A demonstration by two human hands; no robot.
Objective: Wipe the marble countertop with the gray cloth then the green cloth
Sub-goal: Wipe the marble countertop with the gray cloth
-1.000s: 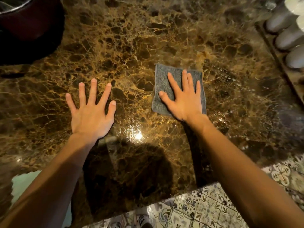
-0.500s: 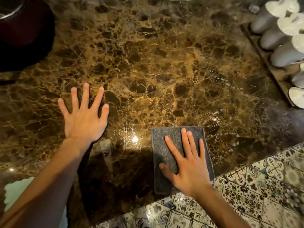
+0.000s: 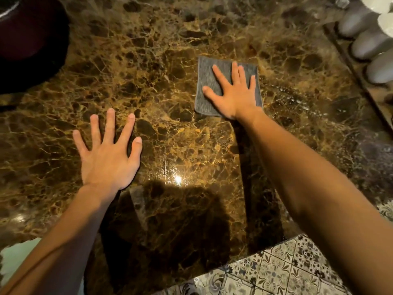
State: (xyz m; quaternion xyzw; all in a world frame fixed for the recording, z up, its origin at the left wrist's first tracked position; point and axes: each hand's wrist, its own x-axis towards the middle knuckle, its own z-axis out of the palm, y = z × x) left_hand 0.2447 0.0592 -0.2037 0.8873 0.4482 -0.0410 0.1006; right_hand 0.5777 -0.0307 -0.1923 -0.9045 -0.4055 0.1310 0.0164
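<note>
The right hand's fingers (image 3: 221, 76) are straight and a little spread, lying flat on the gray cloth (image 3: 207, 81). The palm of the right hand (image 3: 236, 96) presses the cloth's near half and nothing is pinched or curled. The cloth is a flat rectangle with rounded corners and a fine ribbed weave, and it lies at about 1 o'clock from the middle of the view. The left hand's fingers (image 3: 109, 128) are fanned wide and straight. The left hand (image 3: 108, 158) rests palm-down on bare stone at about 8 o'clock, holding nothing, well apart from the cloth.

Both hands are on the marble countertop (image 3: 170, 39), a polished brown slab veined in gold, glossy enough to throw back a bright point of light near its middle. Small wet droplets glint on it at 3 o'clock.

At 2 o'clock a shallow wooden tray (image 3: 350, 60) holds a row of smooth, rounded pale gray pieces (image 3: 368, 45), set side by side. At 10 o'clock stands a dark round vessel (image 3: 32, 28); its contents cannot be seen. A pale green patch (image 3: 17, 252), likely the green cloth, shows at 7 o'clock, partly behind the left forearm. Patterned floor tiles (image 3: 276, 269) lie at 5 o'clock beyond the counter's edge
</note>
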